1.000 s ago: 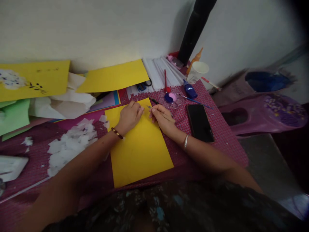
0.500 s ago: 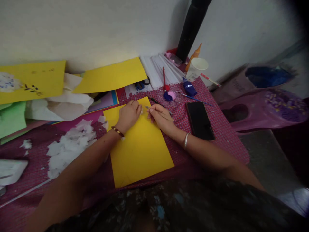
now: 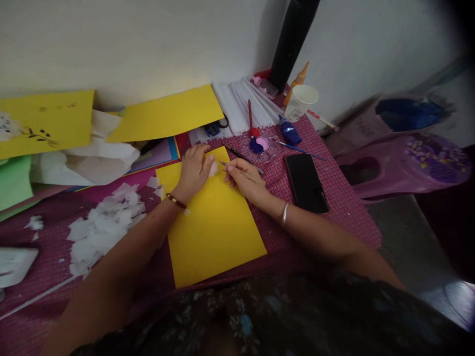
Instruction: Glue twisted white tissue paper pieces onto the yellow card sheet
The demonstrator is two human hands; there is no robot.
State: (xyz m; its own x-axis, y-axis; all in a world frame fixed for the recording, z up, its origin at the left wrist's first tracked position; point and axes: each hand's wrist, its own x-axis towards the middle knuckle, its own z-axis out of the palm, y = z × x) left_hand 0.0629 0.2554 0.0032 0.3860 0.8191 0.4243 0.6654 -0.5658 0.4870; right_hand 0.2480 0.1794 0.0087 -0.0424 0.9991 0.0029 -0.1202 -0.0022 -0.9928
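Observation:
A yellow paper sheet [image 3: 215,222] lies on the red checked cloth [image 3: 326,217] in front of me. My left hand [image 3: 193,170] rests on the sheet's far end, fingers curled over a small white scrap of tissue [image 3: 213,168]. My right hand [image 3: 245,179] is closed on a thin brush [image 3: 243,163], its tip pointing left toward the scrap. Both hands almost touch near the sheet's top edge.
A black phone [image 3: 306,183] lies right of my right hand. A paint palette [image 3: 260,146], blue bottle [image 3: 289,133], white cup [image 3: 302,101] and orange-capped bottle [image 3: 297,81] stand behind. Torn white tissue pieces [image 3: 100,227] pile at the left. More yellow sheets [image 3: 166,113] lean on the wall.
My left hand's fingers have shifted slightly, and the white scrap now shows beside them. My right hand with the brush has edged closer to it. The view has drifted a little.

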